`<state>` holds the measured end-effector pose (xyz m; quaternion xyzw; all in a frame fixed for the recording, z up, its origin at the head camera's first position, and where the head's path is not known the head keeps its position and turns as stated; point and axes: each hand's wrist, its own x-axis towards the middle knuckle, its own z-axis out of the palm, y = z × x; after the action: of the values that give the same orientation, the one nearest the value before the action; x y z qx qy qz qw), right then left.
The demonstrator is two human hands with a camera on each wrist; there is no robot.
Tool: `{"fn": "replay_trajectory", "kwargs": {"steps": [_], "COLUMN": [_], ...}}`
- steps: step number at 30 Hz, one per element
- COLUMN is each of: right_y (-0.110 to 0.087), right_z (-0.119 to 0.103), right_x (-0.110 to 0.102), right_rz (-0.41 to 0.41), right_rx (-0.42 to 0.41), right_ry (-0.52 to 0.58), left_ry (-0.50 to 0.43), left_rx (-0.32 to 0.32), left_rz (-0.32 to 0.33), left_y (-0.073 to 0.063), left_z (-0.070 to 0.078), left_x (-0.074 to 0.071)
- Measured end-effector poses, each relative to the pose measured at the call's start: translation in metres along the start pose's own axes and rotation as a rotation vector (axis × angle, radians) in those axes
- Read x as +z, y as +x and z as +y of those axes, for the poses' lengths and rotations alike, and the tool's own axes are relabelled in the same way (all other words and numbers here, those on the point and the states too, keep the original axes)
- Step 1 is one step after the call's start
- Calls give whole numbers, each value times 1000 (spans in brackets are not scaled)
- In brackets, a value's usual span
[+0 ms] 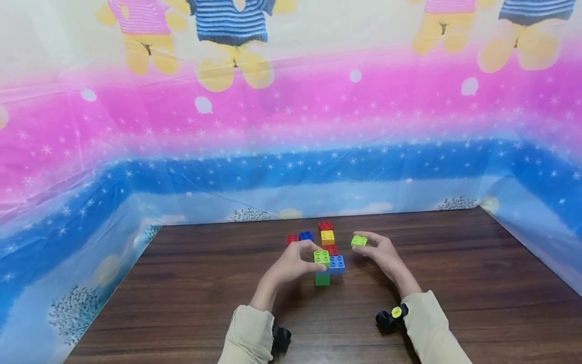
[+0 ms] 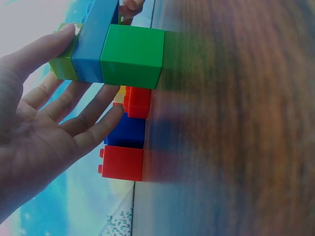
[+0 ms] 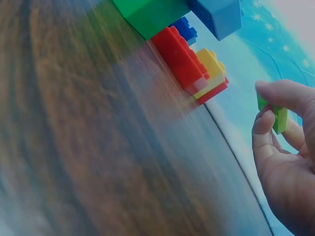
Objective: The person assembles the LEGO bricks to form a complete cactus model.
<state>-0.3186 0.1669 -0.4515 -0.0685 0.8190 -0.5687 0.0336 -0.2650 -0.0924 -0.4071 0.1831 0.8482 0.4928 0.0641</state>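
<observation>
A small stack stands on the table: a green brick at the bottom, a light blue brick across it jutting to the right, and a lime green brick on top at the left end. My left hand pinches that top lime brick between thumb and fingers; its thumb also lies close to the light blue brick in the left wrist view. Right of the stack, raised off the table, my right hand holds another lime green brick by thumb and fingertips, partly covered in the right wrist view.
Behind the stack lie a red brick, a yellow brick with another red brick beyond it, a dark blue brick and a red brick at the left. A printed cloth hangs along the table's far edge.
</observation>
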Motion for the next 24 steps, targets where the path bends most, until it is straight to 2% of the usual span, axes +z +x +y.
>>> {"fn": "replay_trajectory", "kwargs": {"steps": [6, 12, 16, 24], "right_y": [-2, -5, -7, -11], "right_z": [-7, -13, -17, -27], "right_x": [1, 0, -1, -3], "right_rz": [-32, -111, -176, -362], "right_rx": [-27, -54, -75, -99], "right_ry": [1, 48, 56, 29], "left_ry": [-3, 12, 5, -14], "left_rx": [3, 4, 7, 11], "left_rz": [-1, 2, 2, -6], "left_y": [1, 1, 1, 0], "left_z": [0, -2, -2, -2], "left_x": [0, 0, 0, 0]}}
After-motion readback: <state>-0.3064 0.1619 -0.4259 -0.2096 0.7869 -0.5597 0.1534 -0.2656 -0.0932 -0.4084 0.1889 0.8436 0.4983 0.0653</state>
